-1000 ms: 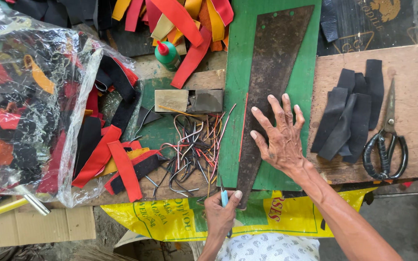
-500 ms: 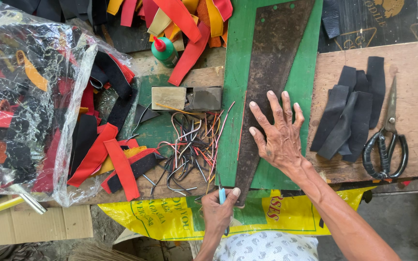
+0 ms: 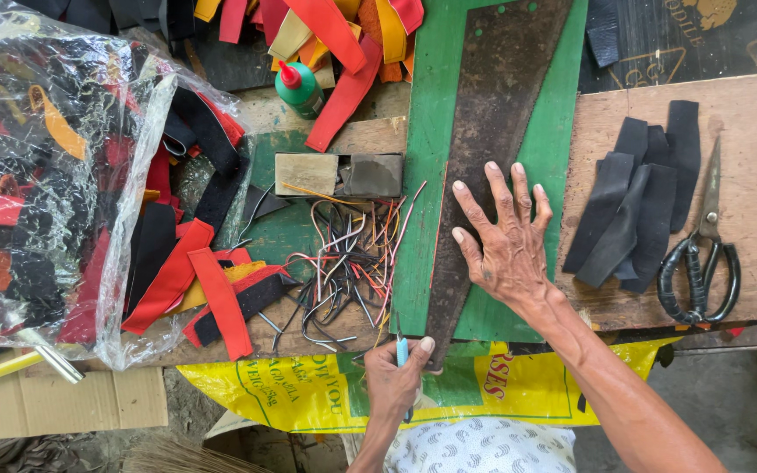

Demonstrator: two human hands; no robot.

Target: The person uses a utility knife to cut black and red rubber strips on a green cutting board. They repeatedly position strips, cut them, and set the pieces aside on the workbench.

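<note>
The long dark leather strip (image 3: 492, 149) lies on the green board (image 3: 431, 114), running away from you — your right hand (image 3: 505, 245) presses it flat, fingers spread, while your left hand (image 3: 396, 381) grips a blue-handled cutter (image 3: 402, 352) at its near tip.

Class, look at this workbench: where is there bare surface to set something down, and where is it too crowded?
Bare wood shows on the brown board above the scissors and below the black strips. Green mat lies free left of the dark leather piece. The right hand presses on that leather. Crowded: the wire pile and the plastic bag of scraps.
</note>
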